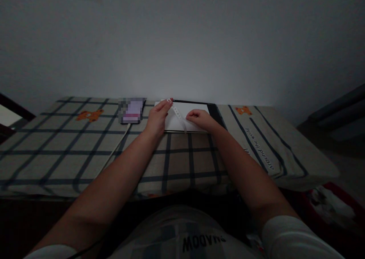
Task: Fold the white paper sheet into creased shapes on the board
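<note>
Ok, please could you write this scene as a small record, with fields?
Left hand: pinches one end of the white strip
Right hand: beside the strip, fingers curled; cannot tell if it holds anything
Below hands: white sheet on a dark board
Left side: phone-like device with cable
Surface: checked cloth
Behind: grey wall
Light: dim

From here the phone screen is blurred into blocks, the markings on the pale strip are too tiny, and the right forearm hides some cloth lettering.
</note>
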The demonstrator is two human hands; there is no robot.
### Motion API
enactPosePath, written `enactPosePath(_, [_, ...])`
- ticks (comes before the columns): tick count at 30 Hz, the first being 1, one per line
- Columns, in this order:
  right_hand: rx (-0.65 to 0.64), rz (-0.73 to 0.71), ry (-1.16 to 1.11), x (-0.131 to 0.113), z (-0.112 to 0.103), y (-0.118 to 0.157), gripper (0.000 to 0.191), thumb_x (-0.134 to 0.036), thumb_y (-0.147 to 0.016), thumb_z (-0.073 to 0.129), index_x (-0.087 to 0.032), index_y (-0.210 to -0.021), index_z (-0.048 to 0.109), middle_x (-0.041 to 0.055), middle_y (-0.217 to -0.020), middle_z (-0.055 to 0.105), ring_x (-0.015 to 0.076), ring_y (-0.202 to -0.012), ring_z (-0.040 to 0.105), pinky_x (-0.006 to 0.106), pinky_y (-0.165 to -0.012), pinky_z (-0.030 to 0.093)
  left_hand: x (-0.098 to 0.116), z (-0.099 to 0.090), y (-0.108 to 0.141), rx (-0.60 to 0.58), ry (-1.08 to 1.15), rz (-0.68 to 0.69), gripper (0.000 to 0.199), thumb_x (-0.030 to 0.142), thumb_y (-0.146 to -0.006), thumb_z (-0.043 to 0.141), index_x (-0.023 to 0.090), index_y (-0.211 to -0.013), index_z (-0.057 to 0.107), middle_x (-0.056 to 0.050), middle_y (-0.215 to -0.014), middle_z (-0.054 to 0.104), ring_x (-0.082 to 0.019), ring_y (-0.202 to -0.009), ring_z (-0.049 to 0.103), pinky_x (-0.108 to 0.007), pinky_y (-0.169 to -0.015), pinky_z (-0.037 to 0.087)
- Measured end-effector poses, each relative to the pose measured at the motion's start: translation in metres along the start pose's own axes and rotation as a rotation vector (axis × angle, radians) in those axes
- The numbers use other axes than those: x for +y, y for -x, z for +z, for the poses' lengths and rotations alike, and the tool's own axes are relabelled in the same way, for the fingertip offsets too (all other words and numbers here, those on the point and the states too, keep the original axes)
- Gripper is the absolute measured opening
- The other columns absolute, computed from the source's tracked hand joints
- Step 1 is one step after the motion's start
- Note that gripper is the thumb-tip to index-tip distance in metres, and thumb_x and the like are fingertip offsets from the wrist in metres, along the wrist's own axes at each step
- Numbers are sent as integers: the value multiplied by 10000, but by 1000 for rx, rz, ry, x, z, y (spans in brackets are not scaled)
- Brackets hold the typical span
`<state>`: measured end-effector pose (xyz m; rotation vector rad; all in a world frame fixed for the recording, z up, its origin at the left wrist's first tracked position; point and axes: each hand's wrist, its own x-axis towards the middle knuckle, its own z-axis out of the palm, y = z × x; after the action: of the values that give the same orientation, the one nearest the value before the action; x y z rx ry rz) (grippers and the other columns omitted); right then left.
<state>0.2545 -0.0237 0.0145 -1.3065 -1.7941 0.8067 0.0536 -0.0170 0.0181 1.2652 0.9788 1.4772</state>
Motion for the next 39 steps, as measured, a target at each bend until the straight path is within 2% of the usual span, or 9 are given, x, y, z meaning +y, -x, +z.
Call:
enactPosePath(8, [-125, -50, 12, -1, -1, 3, 118, -278, -776, 702, -168, -780, 742, 52, -822, 711, 190, -784, 614, 341, -778, 467, 0, 1, -1, 76, 57, -14, 416, 550, -621, 873, 222, -864, 794, -52, -1027, 769, -200, -967, 653, -271, -753, 445])
enactPosePath(11, [-38, -96, -44, -1, -3, 2, 127, -296, -798, 683, -181, -791, 736, 54, -852, 728, 200, -837, 634, 358, -837, 477, 0, 3, 1, 67, 22, -28, 428, 552, -611, 881, 215, -863, 799, -47, -971, 772, -189, -908, 650, -274, -745, 453])
enactPosePath(13, [68, -128, -99, -2, -3, 1, 146, -329, -808, 682, -190, -806, 729, 52, -878, 736, 204, -866, 642, 368, -867, 480, 1, 4, 4, 54, 3, -28, 440, 545, -615, 884, 205, -884, 807, -56, -978, 780, -197, -914, 658, -289, -770, 468])
enactPosePath(15, [120, -155, -146, -4, -3, 2, 192, -388, -812, 696, -199, -819, 727, 49, -893, 741, 208, -883, 645, 373, -876, 483, 2, 6, 7, 37, 2, -27, 447, 537, -613, 889, 192, -888, 812, -71, -996, 788, -217, -944, 675, -312, -817, 486])
enactPosePath(19, [85, -202, -188, -9, 4, 5, 294, -492, -806, 712, -201, -841, 737, 49, -896, 746, 204, -874, 641, 363, -848, 485, 3, 10, 12, -21, -13, -15, 443, 524, -613, 897, 180, -882, 819, -98, -1018, 798, -259, -1003, 701, -369, -909, 506])
enactPosePath(23, [65, -223, -195, -12, 10, 6, 326, -505, -786, 725, -195, -886, 744, 46, -889, 739, 181, -810, 615, 339, -780, 476, -1, 10, 14, -100, -44, 17, 421, 521, -639, 884, 186, -889, 826, -101, -1015, 804, -285, -1031, 709, -410, -961, 510])
enactPosePath(28, [43, -202, -183, -8, 10, 4, 337, -515, -757, 753, -192, -844, 722, 30, -813, 704, 164, -731, 565, 322, -712, 448, -4, 9, 13, -188, -101, 86, 340, 501, -725, 836, 214, -906, 832, -74, -1036, 807, -278, -1058, 709, -410, -1010, 498])
enactPosePath(32, [31, -210, -154, -8, 10, 4, 336, -523, -781, 736, -190, -817, 710, 25, -787, 679, 162, -730, 554, 323, -721, 441, -3, 9, 15, -231, -141, 107, 347, 529, -769, 791, 223, -927, 832, -68, -1045, 806, -274, -1068, 705, -411, -1026, 496])
enactPosePath(39, [127, -181, -245, -9, 6, 4, 340, -540, -755, 743, -208, -807, 693, 29, -831, 702, 185, -812, 597, 347, -790, 466, -2, 9, 18, -231, -169, 67, 448, 592, -747, 800, 204, -967, 836, -101, -1065, 803, -288, -1057, 709, -421, -1002, 505])
